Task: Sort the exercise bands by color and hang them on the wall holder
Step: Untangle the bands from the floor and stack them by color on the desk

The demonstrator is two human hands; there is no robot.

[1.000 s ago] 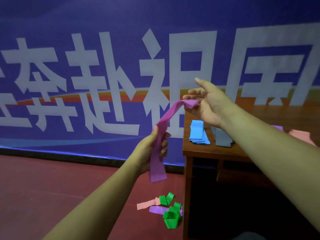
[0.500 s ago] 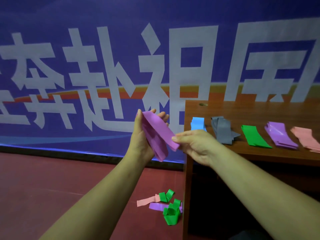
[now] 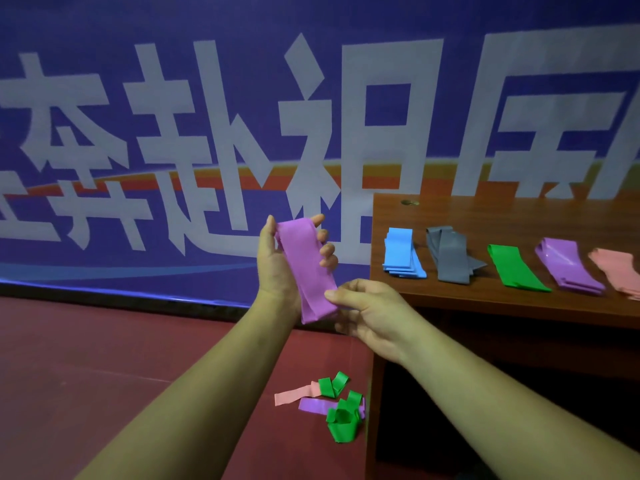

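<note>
Left: the left hand (image 3: 280, 271) is curled round the upper part of a folded purple band (image 3: 306, 263), thumb on one edge and fingertips on the other.
Right: the right hand (image 3: 375, 317) pinches the band's lower end between thumb and forefinger, at 5 o'clock of the left hand.
Band: held in mid-air, slightly tilted, at 9 o'clock of the counter (image 3: 485, 211).
Sorted: on the counter a row runs from 9 to 3 o'clock: blue pile (image 3: 401, 252), grey pile (image 3: 448, 256), green pile (image 3: 516, 268), purple pile (image 3: 568, 268), pink pile (image 3: 616, 273).
Floor (image 3: 138, 358): at 6 o'clock of the hands lie a pink strip (image 3: 294, 398), a purple strip (image 3: 313, 406) and crumpled green bands (image 3: 343, 429).
</note>
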